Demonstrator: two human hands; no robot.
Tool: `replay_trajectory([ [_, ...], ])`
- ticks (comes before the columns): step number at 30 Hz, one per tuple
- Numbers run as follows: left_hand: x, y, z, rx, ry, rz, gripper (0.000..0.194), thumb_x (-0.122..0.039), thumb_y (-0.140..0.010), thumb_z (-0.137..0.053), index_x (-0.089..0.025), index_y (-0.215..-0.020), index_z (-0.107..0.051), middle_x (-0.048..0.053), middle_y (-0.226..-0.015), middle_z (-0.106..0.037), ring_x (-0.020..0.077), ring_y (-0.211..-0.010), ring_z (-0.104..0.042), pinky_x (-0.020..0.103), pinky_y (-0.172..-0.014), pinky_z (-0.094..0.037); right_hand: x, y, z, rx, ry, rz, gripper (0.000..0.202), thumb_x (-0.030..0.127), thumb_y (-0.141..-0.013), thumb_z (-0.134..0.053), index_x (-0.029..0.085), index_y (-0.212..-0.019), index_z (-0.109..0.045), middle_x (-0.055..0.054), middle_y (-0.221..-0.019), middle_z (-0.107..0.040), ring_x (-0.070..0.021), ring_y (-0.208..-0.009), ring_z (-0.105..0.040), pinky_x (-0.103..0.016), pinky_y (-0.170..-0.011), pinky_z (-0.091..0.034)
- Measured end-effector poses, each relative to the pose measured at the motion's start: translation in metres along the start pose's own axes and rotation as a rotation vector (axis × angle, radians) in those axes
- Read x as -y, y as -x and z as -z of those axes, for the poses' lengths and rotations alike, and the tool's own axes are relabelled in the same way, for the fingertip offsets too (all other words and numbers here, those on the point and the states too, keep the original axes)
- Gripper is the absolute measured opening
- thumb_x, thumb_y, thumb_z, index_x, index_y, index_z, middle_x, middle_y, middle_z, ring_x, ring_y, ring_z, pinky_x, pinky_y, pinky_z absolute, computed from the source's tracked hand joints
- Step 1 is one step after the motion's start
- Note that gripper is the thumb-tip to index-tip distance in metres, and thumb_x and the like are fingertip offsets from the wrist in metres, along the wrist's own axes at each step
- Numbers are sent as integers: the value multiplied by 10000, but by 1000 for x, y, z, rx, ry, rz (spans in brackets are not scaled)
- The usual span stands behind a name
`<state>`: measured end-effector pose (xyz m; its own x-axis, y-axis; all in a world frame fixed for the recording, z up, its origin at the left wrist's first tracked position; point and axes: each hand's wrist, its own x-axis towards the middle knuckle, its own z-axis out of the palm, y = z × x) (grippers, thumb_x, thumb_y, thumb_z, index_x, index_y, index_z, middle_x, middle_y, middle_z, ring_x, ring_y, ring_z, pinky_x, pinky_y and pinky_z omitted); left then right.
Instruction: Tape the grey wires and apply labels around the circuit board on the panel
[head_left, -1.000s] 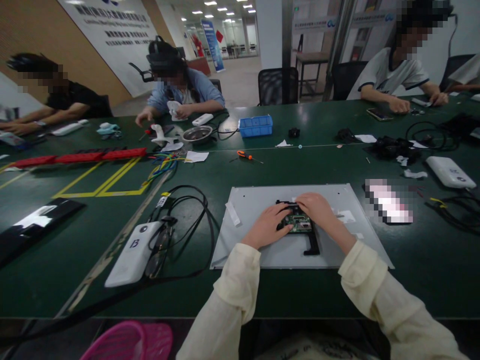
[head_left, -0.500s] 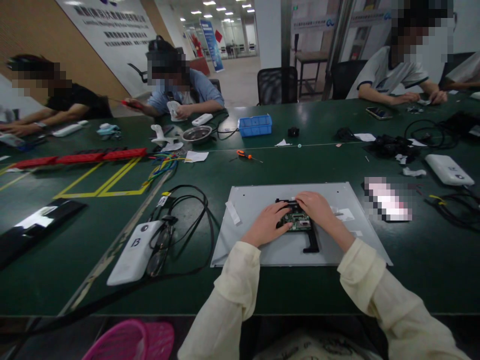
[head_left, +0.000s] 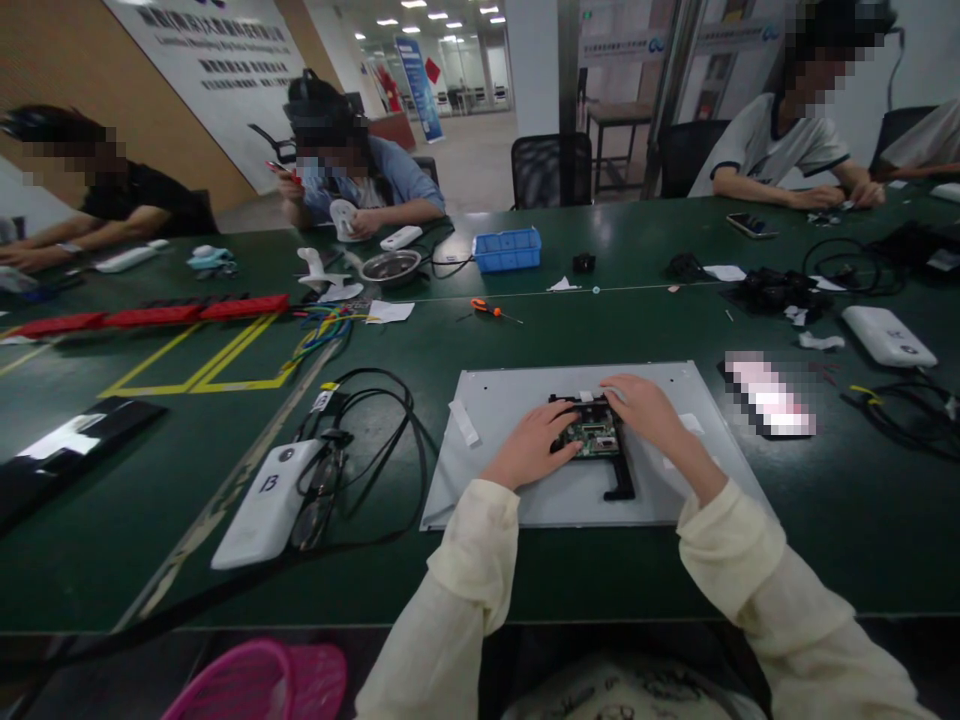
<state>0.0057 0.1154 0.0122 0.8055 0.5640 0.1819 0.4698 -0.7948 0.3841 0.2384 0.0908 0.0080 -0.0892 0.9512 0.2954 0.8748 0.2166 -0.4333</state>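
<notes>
A green circuit board (head_left: 598, 438) sits in a black plastic frame (head_left: 622, 482), whose one arm sticks out toward me. Both rest on a flat grey panel (head_left: 517, 390). My left hand (head_left: 525, 447) grips the left side of the board and frame, with the thumb near the front edge and the fingers across the top left. At the frame's upper right corner, the fingers of my right hand (head_left: 651, 415) are drawn together against the edge. Whether a small part is between those fingertips is hidden. A small white piece (head_left: 586, 397) shows at the frame's back edge.
Left of the panel lie a white power bank (head_left: 266, 505) and looped black cables (head_left: 409, 400). A lit phone (head_left: 769, 395) is to the right. Beyond are an orange-handled screwdriver (head_left: 486, 308) and a blue basket (head_left: 507, 250). Other people sit across the green table (head_left: 375, 590).
My right hand has shifted slightly right along the frame's top edge, uncovering more of it. My left hand stays on the board. Across the table, a person has raised a hand with a red tool.
</notes>
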Motion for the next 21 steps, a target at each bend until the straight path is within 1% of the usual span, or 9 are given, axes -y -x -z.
replay_trajectory([
  [3,-1,0,1,6,-4,-1,450,-445,-920,-453,-214,-1304,-480,80,-1430,-433,231,-1323,-396,415,-1114,-324,-19,12,14,-18,-31,-54,296,240,-910,-427,168,-1093,-649,-89,-1118,-681,-221,-1051,-609,-366,-952,-438],
  [6,-1,0,2,17,-7,-2,448,-448,-923,-445,-213,-1304,-481,80,-1433,-428,231,-1324,-394,414,-1112,-324,-45,31,23,8,-21,-102,285,242,-876,-466,171,-1080,-651,-94,-1107,-677,-230,-1051,-606,-386,-968,-427],
  [9,-1,-1,2,21,-10,2,449,-447,-925,-441,-212,-1306,-480,80,-1434,-426,236,-1329,-388,423,-1110,-323,-68,53,26,-26,-10,-154,287,241,-826,-515,173,-1070,-649,-102,-1137,-652,-242,-1083,-584,-403,-977,-418],
  [11,-1,-1,2,24,-10,8,450,-446,-924,-445,-212,-1306,-480,80,-1437,-423,239,-1330,-386,428,-1110,-322,-77,65,24,-30,-13,-186,310,256,-802,-547,168,-1083,-645,-109,-1124,-644,-247,-1073,-580,-407,-958,-430],
  [15,-2,0,3,39,-1,22,451,-451,-925,-440,-228,-1315,-471,71,-1448,-411,241,-1332,-384,439,-1106,-327,-79,79,20,4,-46,-235,320,270,-781,-583,174,-1079,-651,-102,-1062,-635,-232,-962,-608,-374,-859,-479],
  [18,-3,0,4,41,2,24,452,-453,-928,-431,-231,-1320,-466,68,-1452,-408,241,-1334,-383,440,-1104,-331,-75,80,17,7,-59,-265,306,259,-788,-582,174,-1073,-654,-95,-1019,-628,-205,-863,-624,-348,-809,-488],
  [21,-3,0,3,27,4,20,448,-451,-927,-434,-229,-1315,-471,71,-1447,-415,240,-1333,-386,442,-1103,-334,-73,76,17,13,-54,-284,312,253,-793,-583,172,-1087,-648,-92,-988,-628,-196,-834,-624,-332,-784,-486],
])
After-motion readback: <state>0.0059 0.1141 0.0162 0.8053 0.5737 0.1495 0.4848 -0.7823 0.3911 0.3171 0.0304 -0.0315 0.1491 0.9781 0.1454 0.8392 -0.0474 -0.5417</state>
